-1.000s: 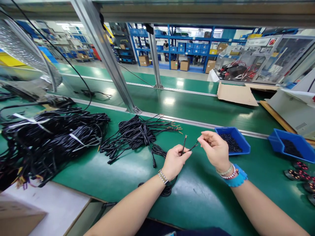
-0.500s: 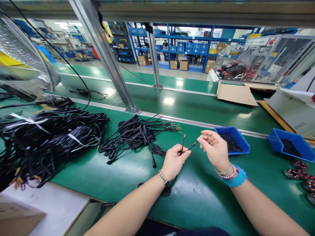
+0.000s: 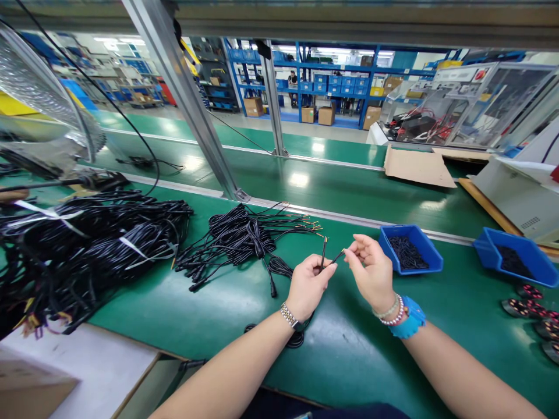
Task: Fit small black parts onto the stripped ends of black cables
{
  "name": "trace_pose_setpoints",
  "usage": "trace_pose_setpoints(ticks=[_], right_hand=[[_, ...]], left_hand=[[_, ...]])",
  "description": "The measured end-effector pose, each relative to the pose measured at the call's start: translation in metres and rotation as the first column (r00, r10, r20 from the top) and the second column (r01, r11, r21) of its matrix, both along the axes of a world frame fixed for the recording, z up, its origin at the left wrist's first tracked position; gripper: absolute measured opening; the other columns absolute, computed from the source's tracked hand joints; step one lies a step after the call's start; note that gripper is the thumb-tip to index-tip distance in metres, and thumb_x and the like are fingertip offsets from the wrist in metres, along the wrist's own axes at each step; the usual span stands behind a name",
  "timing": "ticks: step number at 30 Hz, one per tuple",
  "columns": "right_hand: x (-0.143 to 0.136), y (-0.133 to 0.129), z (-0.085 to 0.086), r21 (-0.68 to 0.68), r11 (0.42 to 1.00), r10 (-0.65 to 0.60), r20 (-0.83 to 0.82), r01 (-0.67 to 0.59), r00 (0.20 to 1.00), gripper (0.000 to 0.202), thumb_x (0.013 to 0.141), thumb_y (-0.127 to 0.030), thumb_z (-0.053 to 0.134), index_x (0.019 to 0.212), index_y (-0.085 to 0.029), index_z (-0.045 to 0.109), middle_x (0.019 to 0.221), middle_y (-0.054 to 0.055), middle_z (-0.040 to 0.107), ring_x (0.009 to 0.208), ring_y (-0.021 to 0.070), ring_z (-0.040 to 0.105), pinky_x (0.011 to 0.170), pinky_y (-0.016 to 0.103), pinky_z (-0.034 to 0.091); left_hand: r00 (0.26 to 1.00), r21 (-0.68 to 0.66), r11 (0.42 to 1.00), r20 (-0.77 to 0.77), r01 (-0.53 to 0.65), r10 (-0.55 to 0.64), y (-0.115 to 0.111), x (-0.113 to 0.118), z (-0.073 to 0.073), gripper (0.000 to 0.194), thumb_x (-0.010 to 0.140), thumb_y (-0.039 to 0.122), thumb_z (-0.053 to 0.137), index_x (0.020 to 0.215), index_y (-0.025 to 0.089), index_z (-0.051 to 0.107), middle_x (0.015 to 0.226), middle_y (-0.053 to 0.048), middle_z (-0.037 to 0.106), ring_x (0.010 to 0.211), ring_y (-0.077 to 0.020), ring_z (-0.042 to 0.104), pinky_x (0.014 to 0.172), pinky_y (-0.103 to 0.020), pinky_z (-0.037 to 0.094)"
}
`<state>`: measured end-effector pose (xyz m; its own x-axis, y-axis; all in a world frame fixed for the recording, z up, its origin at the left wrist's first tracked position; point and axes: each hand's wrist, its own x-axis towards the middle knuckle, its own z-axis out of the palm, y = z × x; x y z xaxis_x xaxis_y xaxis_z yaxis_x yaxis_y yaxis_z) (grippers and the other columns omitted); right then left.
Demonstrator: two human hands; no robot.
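Two black cable ends (image 3: 324, 254) stick up from my left hand (image 3: 308, 285), which pinches them between thumb and fingers. Their tips show small coloured wires. My right hand (image 3: 371, 270) is closed at the fingertips, at the tip of the right-hand cable end; whether it grips the fine wires is too small to tell. Coiled cable (image 3: 294, 339) lies under my left wrist. Beyond my left hand, a pile of black cables (image 3: 236, 233) with bare orange ends rests on the green table (image 3: 209, 326).
Bundled black cables (image 3: 100, 233) fill the left side. Two blue bins (image 3: 432, 259) (image 3: 541, 270) with small black pieces stand at the right, near round metal parts (image 3: 515, 307). A metal post (image 3: 196, 110) rises behind the pile. A hand (image 3: 14, 195) shows at the far left edge.
My right hand has moved left and closer to my left hand, up to the cable tip. My left hand has barely moved. A hand has appeared at the far left edge.
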<state>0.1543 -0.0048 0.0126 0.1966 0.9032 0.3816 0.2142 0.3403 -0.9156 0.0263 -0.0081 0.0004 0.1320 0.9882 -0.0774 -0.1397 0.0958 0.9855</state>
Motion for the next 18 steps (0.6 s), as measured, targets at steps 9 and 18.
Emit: trace_pose_setpoints(ticks=[9,18], right_hand=[[0.006,0.004,0.012,-0.254,0.914,0.178,-0.448,-0.315,0.876,0.036,0.068,-0.023,0.064,0.098,-0.017,0.048,0.069,-0.003,0.053,0.052,0.0077,0.052,0.045,0.020,0.038],[0.012,0.007,0.012,-0.380,0.826,0.266,-0.388,-0.416,0.882,0.022,0.071,-0.034,0.062,0.072,-0.013,0.054,0.054,-0.001,0.055,0.045,0.0071,0.047,0.044,0.020,0.036]], left_hand=[[0.999,0.049,0.999,-0.041,0.010,-0.008,0.000,0.000,0.000,0.019,0.069,0.030,0.062,0.065,0.015,0.052,0.048,0.007,0.039,0.039,-0.0031,0.034,0.038,-0.016,0.028],[0.998,0.081,0.996,-0.057,0.022,-0.017,0.000,-0.001,0.000,0.019,0.069,0.031,0.061,0.066,0.014,0.053,0.050,0.006,0.040,0.040,-0.0037,0.036,0.039,-0.017,0.029]])
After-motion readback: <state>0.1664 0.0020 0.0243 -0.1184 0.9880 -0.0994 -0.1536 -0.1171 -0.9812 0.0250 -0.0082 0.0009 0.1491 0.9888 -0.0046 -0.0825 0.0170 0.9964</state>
